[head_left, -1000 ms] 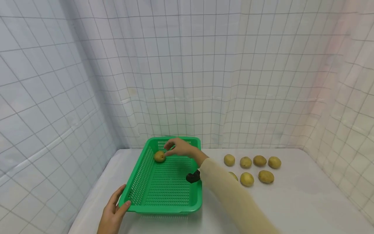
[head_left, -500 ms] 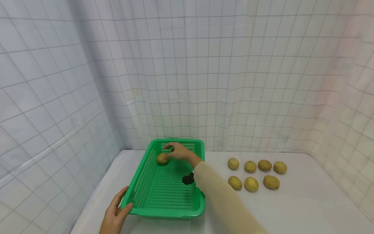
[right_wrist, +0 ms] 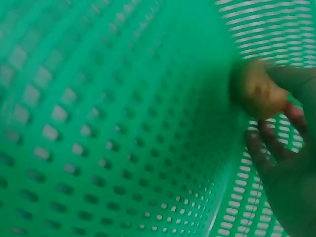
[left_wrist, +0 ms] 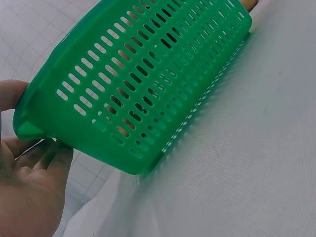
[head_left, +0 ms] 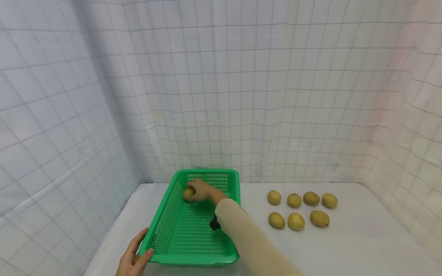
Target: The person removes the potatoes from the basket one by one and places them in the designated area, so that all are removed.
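In the head view a green plastic basket (head_left: 193, 259) stands on the white table. My left hand (head_left: 132, 255) grips its near left corner, thumb over the rim; in the left wrist view the curled fingers of that hand (left_wrist: 34, 182) lie under the rim. Inside the basket, by the far left corner, lies a potato (head_left: 188, 194). My right hand (head_left: 201, 191) holds it between thumb and fingers. The right wrist view, somewhat blurred, has the potato (right_wrist: 259, 91) between the thumb and fingertips of the right hand (right_wrist: 291, 173), close to the perforated wall.
Several more potatoes (head_left: 296, 221) lie in two rows on the table (head_left: 348, 245), right of the basket. White gridded sheets (head_left: 255, 96) hang behind and at both sides. My right sleeve (head_left: 248, 237) crosses the basket's right rim.
My right hand has come down onto the potato in the basket, and its fingers have closed round it. The left hand keeps its grip on the corner. The head view has shifted slightly.
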The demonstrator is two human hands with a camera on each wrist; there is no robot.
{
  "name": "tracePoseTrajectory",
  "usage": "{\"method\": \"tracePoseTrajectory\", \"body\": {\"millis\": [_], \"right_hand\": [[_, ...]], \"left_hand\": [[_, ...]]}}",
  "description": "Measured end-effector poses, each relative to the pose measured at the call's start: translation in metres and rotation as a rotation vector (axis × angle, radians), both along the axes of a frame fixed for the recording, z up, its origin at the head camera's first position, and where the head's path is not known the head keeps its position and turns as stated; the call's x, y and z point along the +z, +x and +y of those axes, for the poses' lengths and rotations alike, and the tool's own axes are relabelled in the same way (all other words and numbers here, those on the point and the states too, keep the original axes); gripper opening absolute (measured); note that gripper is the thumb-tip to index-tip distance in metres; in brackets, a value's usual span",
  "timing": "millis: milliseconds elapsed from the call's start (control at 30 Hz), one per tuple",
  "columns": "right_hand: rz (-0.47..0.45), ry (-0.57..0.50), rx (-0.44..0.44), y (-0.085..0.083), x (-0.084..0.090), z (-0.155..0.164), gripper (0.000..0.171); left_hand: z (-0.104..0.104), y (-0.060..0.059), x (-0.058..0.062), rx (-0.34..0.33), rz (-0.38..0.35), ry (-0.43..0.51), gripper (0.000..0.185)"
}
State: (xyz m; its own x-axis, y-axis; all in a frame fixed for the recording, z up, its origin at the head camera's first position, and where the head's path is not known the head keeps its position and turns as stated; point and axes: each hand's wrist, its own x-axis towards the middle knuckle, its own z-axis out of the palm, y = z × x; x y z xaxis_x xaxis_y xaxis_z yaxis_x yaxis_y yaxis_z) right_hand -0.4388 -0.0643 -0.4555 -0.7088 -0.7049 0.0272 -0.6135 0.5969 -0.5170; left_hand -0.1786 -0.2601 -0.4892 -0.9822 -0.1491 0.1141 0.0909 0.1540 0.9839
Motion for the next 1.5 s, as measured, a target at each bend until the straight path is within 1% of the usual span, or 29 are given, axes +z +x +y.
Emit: {"method": "tracePoseTrajectory", "body": {"millis": [67, 133, 200, 267, 367, 467, 567, 667, 833, 900, 967, 1167, 1367, 1500], "right_hand": [[0.047, 0.015, -0.02, 0.002, -0.003, -0.001, 0.057], [0.058, 0.018, -0.037, 0.004, -0.005, -0.001, 0.053], [0.048, 0.021, -0.044, 0.005, -0.007, -0.001, 0.051], [0.02, 0.006, -0.047, 0.005, -0.007, 0.0, 0.05], [-0.009, -0.018, -0.029, 0.004, -0.007, 0.002, 0.05], [-0.051, -0.074, -0.032, 0.004, -0.004, 0.004, 0.049], [-0.099, -0.135, -0.055, 0.006, -0.001, 0.008, 0.047], [-0.112, -0.155, -0.046, 0.007, 0.003, 0.009, 0.045], [-0.112, -0.181, -0.006, 0.008, 0.013, 0.011, 0.045], [-0.11, -0.208, -0.008, 0.007, 0.017, 0.014, 0.044], [-0.121, -0.245, -0.015, 0.006, 0.02, 0.017, 0.045], [-0.177, -0.332, -0.042, 0.007, 0.026, 0.028, 0.051], [-0.215, -0.366, -0.05, 0.017, 0.032, 0.035, 0.055], [-0.229, -0.383, -0.045, 0.023, 0.035, 0.038, 0.053]], "left_hand": [[0.004, 0.0, -0.001, -0.004, -0.003, -0.002, 0.073], [0.007, 0.0, -0.002, 0.0, -0.006, -0.009, 0.072], [0.009, 0.0, -0.002, 0.003, -0.004, -0.006, 0.072], [0.011, 0.001, -0.002, 0.007, -0.001, -0.005, 0.072], [0.012, 0.001, -0.003, 0.01, 0.009, -0.003, 0.071], [0.013, 0.002, -0.004, 0.01, 0.016, -0.002, 0.07], [0.013, 0.003, -0.006, 0.004, 0.018, 0.007, 0.071], [0.011, 0.005, -0.007, 0.004, 0.027, 0.018, 0.072], [0.007, 0.005, -0.006, -0.027, 0.092, -0.006, 0.069], [0.006, 0.004, -0.004, -0.051, 0.118, -0.018, 0.068], [0.004, 0.002, -0.002, -0.059, 0.13, -0.017, 0.067], [0.002, 0.003, 0.001, -0.051, 0.104, -0.017, 0.067], [0.002, 0.004, 0.003, -0.041, 0.101, -0.029, 0.067], [0.003, 0.003, 0.004, -0.05, 0.11, -0.022, 0.067]]}}
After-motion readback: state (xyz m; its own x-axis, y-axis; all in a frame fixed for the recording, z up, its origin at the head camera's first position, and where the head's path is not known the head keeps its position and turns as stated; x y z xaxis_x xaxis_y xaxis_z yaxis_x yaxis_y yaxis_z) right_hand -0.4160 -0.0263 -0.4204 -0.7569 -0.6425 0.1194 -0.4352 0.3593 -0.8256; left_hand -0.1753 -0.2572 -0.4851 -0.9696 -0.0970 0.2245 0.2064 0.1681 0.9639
